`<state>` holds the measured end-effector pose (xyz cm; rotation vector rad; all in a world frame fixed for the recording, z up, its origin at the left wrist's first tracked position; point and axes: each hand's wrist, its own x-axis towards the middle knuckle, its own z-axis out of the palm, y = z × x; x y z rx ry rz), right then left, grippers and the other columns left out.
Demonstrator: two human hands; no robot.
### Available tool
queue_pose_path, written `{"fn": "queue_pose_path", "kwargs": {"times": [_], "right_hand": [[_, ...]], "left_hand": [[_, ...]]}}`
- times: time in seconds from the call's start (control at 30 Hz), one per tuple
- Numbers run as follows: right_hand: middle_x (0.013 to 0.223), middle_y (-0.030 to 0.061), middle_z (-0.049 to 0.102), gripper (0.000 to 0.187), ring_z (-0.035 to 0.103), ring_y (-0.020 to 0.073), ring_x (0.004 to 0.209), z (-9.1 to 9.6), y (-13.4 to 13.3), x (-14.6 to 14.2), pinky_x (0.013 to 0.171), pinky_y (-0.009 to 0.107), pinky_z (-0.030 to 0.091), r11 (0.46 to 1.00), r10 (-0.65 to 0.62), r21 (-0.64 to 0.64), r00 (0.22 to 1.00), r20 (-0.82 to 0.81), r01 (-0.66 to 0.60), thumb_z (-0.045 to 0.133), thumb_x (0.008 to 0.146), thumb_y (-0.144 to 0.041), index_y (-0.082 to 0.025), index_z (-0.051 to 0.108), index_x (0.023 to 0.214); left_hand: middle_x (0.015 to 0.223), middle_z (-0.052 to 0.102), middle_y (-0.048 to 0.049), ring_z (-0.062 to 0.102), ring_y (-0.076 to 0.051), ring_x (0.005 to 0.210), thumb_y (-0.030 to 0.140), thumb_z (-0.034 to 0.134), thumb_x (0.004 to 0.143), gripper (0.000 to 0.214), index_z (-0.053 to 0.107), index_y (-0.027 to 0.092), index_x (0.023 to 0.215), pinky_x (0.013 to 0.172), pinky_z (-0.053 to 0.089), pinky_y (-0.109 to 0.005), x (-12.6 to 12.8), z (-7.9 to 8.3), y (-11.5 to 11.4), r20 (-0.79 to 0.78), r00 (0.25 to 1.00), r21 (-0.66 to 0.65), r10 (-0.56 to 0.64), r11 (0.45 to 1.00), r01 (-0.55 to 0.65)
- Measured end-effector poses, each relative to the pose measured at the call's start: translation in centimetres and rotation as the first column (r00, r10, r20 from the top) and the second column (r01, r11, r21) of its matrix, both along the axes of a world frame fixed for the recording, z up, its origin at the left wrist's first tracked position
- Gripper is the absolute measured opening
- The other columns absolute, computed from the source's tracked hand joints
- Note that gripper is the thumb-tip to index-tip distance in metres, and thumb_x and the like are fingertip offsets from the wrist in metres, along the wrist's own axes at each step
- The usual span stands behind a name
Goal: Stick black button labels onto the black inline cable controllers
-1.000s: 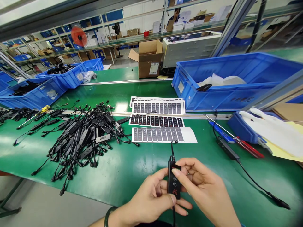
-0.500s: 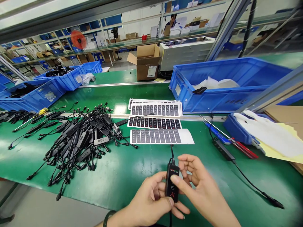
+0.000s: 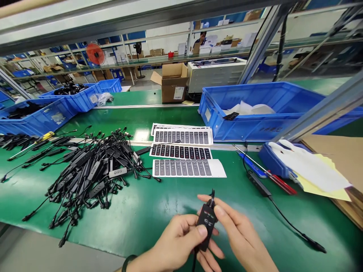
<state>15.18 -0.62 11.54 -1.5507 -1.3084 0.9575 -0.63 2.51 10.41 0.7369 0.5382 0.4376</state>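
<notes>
A small black inline cable controller [image 3: 207, 216] with printed icons on its face is in my left hand [image 3: 184, 236]. The left thumb presses on its lower face, and the fingers lie behind it. My right hand [image 3: 236, 223] is closed at the controller's upper end, with the thumb at its top right edge and the index finger behind the cable. Cable comes out of both ends. Beyond my hands lie sheets of label stickers, a grey one [image 3: 181, 168] closest and a black one [image 3: 180, 152] behind it.
To the left is a heap of black cabled controllers [image 3: 93, 172]. On the right lie another cabled controller [image 3: 259, 184], a red-handled screwdriver [image 3: 280, 183], a blue cutter [image 3: 252, 166] and a blue tape dispenser [image 3: 273, 158] under papers. A blue bin [image 3: 241, 128] stands behind.
My right thumb has moved from the controller's face up to its top edge. My left thumb has shifted up onto the face, and the controller tilts more to the right.
</notes>
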Motion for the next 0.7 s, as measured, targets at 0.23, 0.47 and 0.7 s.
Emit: {"fn": "queue_pose_path", "kwargs": {"times": [0.23,0.47,0.7], "right_hand": [[0.096,0.0075,0.076,0.048,0.073,0.0216,0.086,-0.8,-0.9,-0.4,0.077,0.027,0.057,0.991,-0.065,0.124,0.988,0.138,0.047,0.056,0.09,-0.034,-0.019,0.055,0.136],[0.115,0.0173,0.069,0.055,0.069,0.0292,0.096,2.9,1.5,6.9,0.081,0.039,0.056,0.915,-0.393,0.33,0.701,0.596,0.232,0.04,0.096,-0.04,-0.013,0.042,0.144],[0.088,0.0231,0.065,0.031,0.067,0.0338,0.07,-1.3,7.2,13.7,0.059,0.041,0.05,0.954,-0.068,-0.024,0.294,0.953,0.298,0.046,0.085,-0.012,-0.003,0.067,0.106]], "left_hand": [[0.063,0.061,-0.0026,0.058,-0.009,0.045,0.063,0.056,0.083,0.053,0.057,0.011,0.09,0.046,0.048,-0.019,1.5,-0.4,0.4,-0.047,0.999,0.225,0.022,0.974,-0.011],[0.135,0.058,-0.0148,0.051,-0.03,0.127,0.051,0.045,0.094,0.053,0.051,0.022,0.138,0.108,0.036,-0.049,-0.9,1.3,5.6,-0.486,0.867,0.754,0.111,0.554,0.352],[0.155,0.026,-0.0204,0.019,-0.041,0.143,0.038,0.061,0.088,0.064,0.04,0.018,0.145,0.112,0.025,-0.062,-3.4,-4.6,9.7,-0.7,0.497,0.676,0.513,0.251,0.693]]}}
